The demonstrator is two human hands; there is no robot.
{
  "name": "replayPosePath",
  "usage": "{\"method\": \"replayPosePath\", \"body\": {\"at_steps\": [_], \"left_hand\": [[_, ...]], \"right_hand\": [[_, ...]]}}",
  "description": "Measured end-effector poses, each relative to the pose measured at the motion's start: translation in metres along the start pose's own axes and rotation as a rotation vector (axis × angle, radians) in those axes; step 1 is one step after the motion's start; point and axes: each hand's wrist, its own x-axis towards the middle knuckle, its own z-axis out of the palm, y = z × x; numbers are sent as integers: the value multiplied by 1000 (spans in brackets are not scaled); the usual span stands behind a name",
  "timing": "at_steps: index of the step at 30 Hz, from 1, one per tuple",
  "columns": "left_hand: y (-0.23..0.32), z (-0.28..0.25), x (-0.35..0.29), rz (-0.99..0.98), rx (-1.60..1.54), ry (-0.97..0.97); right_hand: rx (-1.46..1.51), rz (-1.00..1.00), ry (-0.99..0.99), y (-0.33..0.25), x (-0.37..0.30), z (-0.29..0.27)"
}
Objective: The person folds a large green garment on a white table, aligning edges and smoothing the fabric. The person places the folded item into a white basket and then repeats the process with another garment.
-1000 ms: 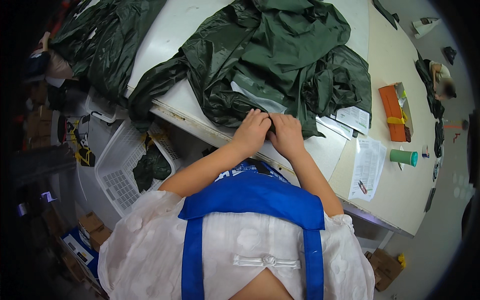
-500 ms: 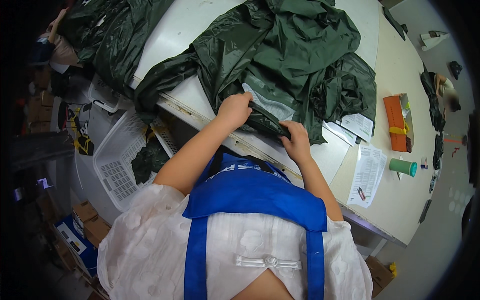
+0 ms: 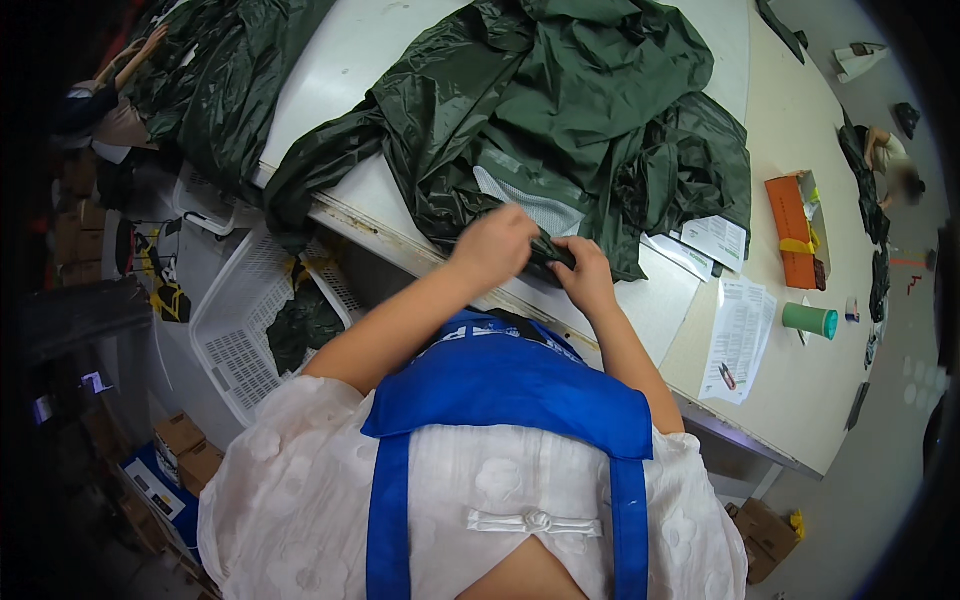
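A dark green raincoat of shiny thin fabric lies crumpled over the table's near edge, a patch of light mesh lining showing in its lower part. My right hand pinches the near edge of the coat between thumb and fingers. Just left of it, my left hand is closed at the same folded edge, its fingers partly hidden and slightly blurred. One long sleeve-like part droops off the table on the left.
Right of the coat are printed sheets with small snips, an orange box and a green thread spool. White plastic baskets stand below left. More green fabric and another person's arm are at far left.
My left hand has slid right along the coat's edge, closer to my right hand. My right hand keeps its pinch. At far left, the other person's arm has reached further over the fabric.
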Motion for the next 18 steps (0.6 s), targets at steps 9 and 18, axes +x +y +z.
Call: {"method": "replayPosePath", "body": {"at_steps": [9, 18], "left_hand": [[-2, 47, -10, -190, 6, -153], [5, 43, -13, -286, -20, -67]], "right_hand": [[130, 147, -47, 1, 3, 1], [-170, -161, 85, -14, 3, 3]]}}
